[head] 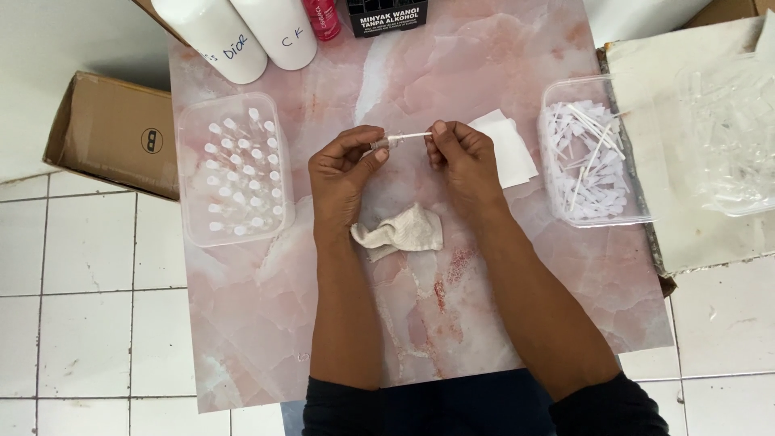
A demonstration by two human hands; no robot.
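Evenly and brightly lit by soft, diffuse light; only faint shadows beneath the forearms. Mild glare on the clear plastic bag point(731, 137) at far right. Sharp at centre, slightly softer towards the edges.

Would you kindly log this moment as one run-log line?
left hand: holds small vial | right hand: pinches white tube | cloth: on pink tabletop

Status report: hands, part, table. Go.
Left hand and right hand both pinch a small sprayer with tube above the table. Cloth lies below. Nothing in the way.
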